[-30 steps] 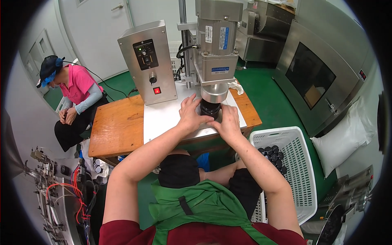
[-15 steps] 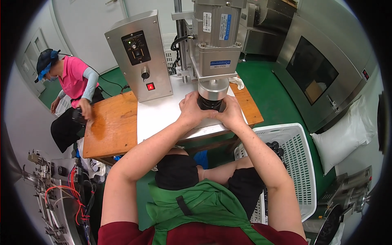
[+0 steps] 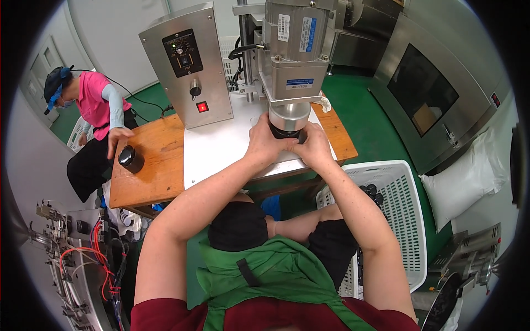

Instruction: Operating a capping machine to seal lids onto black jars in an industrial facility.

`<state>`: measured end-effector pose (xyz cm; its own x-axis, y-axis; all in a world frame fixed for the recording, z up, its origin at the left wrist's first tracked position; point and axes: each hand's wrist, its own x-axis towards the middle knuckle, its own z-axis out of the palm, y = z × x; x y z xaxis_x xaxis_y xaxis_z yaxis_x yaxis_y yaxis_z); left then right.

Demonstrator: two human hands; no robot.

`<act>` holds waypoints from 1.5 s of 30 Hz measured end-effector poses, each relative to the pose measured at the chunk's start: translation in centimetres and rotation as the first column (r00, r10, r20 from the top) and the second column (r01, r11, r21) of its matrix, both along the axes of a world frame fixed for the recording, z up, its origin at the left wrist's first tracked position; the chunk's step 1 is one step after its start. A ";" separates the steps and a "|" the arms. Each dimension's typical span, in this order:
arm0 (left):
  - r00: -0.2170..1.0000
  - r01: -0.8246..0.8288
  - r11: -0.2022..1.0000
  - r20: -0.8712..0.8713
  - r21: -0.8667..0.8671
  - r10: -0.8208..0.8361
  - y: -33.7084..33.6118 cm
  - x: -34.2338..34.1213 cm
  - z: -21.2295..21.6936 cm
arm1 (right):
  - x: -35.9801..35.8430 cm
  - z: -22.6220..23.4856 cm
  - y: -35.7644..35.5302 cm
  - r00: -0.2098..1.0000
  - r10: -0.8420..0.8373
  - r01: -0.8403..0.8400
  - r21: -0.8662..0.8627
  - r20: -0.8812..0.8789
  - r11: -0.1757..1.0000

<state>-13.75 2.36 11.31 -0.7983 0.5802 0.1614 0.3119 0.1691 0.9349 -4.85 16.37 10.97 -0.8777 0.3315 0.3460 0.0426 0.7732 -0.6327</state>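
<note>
Both of my hands are wrapped round a black jar [image 3: 285,133] under the round metal head [image 3: 289,117] of a capping machine. My left hand [image 3: 266,139] grips its left side and my right hand [image 3: 314,144] its right, with the thumbs meeting in front. Only a dark band of the jar shows between my fingers and the metal head, which it appears to touch. At the left end of the wooden table stands another black jar [image 3: 131,159] with a shiny lid. A co-worker's hand [image 3: 118,138] is just behind it, fingers spread.
A steel control box [image 3: 190,71] with a lit red switch stands left of the machine on a white board [image 3: 207,157]. Beside my right leg is a white basket [image 3: 406,220] with several black jars or lids. Steel equipment with red hoses [image 3: 99,243] is at lower left.
The co-worker's hand has let go of the black jar, which now stands on the table. The jar in my hands has risen closer into the metal head, so less of it shows.
</note>
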 end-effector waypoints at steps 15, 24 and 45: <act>0.999 -0.018 1.000 -0.050 -0.020 0.017 0.0 -0.1 0.1 | 0.0 0.1 0.0 1.000 -0.020 0.020 0.012 0.017 1.000; 0.998 -0.022 0.999 -0.064 -0.029 0.020 0.1 -0.2 0.1 | 0.0 0.3 0.2 1.000 -0.016 0.016 -0.011 0.022 1.000; 0.994 -0.019 1.000 -0.104 -0.018 0.017 0.3 -1.1 -1.3 | -0.6 -0.3 0.5 1.000 -0.009 0.010 -0.026 0.019 1.000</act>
